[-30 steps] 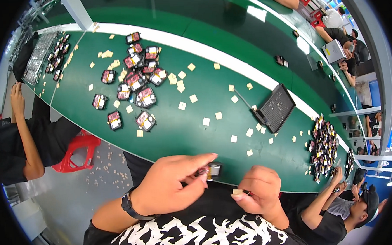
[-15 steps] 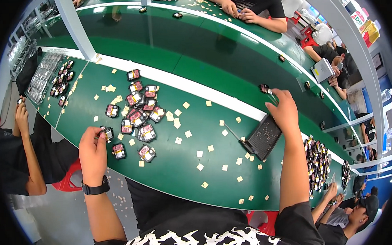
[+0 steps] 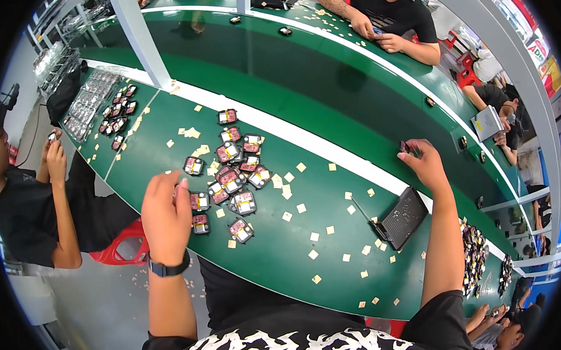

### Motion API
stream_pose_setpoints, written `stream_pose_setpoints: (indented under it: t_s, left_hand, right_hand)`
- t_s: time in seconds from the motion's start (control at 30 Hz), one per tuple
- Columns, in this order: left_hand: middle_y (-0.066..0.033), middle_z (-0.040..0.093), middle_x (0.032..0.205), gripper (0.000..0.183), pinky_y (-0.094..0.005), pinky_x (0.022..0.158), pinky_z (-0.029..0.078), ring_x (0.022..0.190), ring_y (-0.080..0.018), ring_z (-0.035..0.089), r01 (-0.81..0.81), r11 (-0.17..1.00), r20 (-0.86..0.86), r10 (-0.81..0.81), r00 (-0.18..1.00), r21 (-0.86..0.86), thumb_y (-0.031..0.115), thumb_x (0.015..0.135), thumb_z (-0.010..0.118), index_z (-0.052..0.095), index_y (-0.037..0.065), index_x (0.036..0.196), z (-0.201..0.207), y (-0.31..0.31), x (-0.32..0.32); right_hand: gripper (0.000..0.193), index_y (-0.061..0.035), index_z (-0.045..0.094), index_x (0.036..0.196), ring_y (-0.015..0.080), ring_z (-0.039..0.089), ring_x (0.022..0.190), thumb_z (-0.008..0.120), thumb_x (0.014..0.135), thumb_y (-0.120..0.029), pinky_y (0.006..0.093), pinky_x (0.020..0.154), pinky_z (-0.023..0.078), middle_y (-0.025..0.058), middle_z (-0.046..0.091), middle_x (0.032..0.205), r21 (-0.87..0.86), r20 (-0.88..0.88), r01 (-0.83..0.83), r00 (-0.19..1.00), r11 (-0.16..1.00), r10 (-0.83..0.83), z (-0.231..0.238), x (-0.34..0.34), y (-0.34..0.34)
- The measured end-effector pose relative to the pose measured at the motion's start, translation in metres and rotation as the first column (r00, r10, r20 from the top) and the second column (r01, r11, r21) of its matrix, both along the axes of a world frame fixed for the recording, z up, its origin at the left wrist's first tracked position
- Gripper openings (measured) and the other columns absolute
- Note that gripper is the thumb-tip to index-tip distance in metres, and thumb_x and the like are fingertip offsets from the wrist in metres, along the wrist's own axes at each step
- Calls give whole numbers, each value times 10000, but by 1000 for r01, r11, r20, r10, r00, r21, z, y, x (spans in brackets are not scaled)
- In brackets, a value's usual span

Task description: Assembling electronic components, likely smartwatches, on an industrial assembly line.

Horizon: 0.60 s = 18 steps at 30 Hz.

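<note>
My right hand [image 3: 425, 163] is over the belt beyond the white rail, its fingertips closed on a small black electronic unit [image 3: 406, 147], mostly covered by the fingers. My left hand [image 3: 167, 211] hovers above the near table edge, thumb and forefinger slightly apart, and I see nothing clearly between them. Right beside it lie a black-cased unit [image 3: 199, 202] with pink and white inside, and another unit [image 3: 200, 224] nearer the edge. A loose cluster of such units [image 3: 230, 178], some with yellow tape, spreads to the right of that hand.
A black ribbed tray [image 3: 403, 221] with small bits and a thin rod stands near my right forearm. Pale yellow paper squares [image 3: 314, 237] dot the green table [image 3: 284, 250]. Clear plastic trays [image 3: 93, 105] lie far left; a heap of units [image 3: 475, 254] lies right. Co-workers sit around.
The view has shifted, moving the scene rightward. My left hand has come away from the unit it touched, now on the table. My right hand has closed on the unit on the belt.
</note>
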<state>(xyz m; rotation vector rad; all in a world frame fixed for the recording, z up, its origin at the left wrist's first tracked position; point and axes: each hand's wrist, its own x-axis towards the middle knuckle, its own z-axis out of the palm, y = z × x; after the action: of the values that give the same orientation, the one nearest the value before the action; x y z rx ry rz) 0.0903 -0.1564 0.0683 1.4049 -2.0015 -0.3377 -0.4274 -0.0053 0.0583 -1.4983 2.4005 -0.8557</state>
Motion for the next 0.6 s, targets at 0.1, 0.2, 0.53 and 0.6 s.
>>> stream_pose_setpoints:
  t_s: [0.1, 0.2, 0.53, 0.6]
  left_hand:
    - [-135, 708, 1069, 236, -333, 728, 531, 878, -220, 682, 350, 894, -384, -230, 894, 279, 109, 968, 662, 670, -11, 1172, 1, 45, -23]
    - [-97, 705, 1171, 465, -282, 732, 531, 942, -124, 660, 822, 325, -859, -52, 509, 467, 156, 1028, 625, 514, 14, 1457, -7, 90, -44]
    - [-58, 671, 998, 425, -269, 785, 554, 856, -126, 665, 872, 149, -884, 65, 463, 467, 18, 1032, 569, 519, -16, 1453, -61, 116, -66]
    - [-59, 674, 1006, 428, -272, 809, 559, 887, -133, 678, 882, 176, -898, 35, 439, 437, 11, 1029, 575, 523, -17, 1453, -64, 118, -67]
  right_hand:
    - [408, -32, 720, 1077, 225, 652, 938, 890, 763, -229, 350, 794, 526, 86, 672, 1049, -16, 63, -178, 982, 984, 179, 47, 89, 9]
    - [475, -65, 713, 1073, 253, 676, 909, 919, 716, -302, 367, 714, 555, 80, 673, 1049, -72, 78, -532, 840, 844, 536, 58, 180, 20]
    - [395, 11, 606, 1339, 114, 641, 861, 678, 950, 11, 265, 753, 536, 84, 659, 1080, -26, 457, -183, 872, 983, 174, 22, 275, 93]
    - [364, 38, 563, 1356, 156, 683, 829, 611, 997, -1, 285, 720, 561, 127, 692, 1004, 9, 669, -87, 741, 996, 59, 24, 282, 105]
